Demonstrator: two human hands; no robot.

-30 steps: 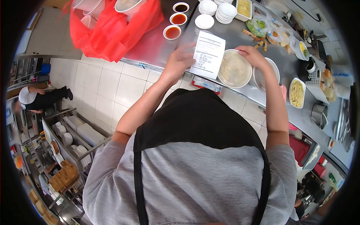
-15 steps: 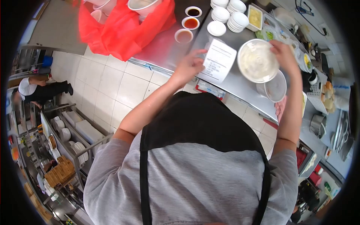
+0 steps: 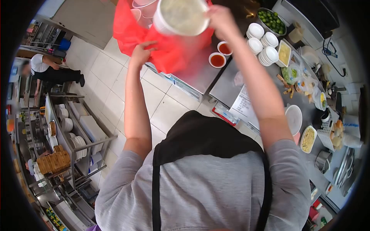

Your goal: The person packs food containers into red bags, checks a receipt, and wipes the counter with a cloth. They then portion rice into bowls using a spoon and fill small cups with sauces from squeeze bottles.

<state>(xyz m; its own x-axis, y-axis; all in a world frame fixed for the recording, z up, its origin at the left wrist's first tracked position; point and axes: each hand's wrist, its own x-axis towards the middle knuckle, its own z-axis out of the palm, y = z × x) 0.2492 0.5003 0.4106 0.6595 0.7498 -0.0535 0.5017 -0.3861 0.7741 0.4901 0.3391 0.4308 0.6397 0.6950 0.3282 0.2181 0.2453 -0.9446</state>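
My right hand [image 3: 222, 22] grips the rim of a round white tub [image 3: 182, 17] with pale contents, held over a red plastic bag [image 3: 165, 52]. At the bag's lower left edge is my left hand [image 3: 142, 54], fingers apart, touching or just beside the red plastic. Other white containers [image 3: 145, 4] stand inside the bag. Two small cups of red sauce [image 3: 217, 60] sit to the right of the bag. A printed receipt [image 3: 244, 104] lies at the counter's edge, partly behind my right forearm.
Stacked small white dishes [image 3: 268, 56], a bowl of green fruit [image 3: 272, 20] and a tray of pale food [image 3: 284, 54] stand at the back right. An empty clear tub [image 3: 293, 118] and a tray [image 3: 308, 139] are farther right. A person [image 3: 52, 69] stands at the far left.
The tub in my right hand has moved left, from above the clear tub to over the red bag. My left hand has left the receipt and moved to the bag. The view has shifted.
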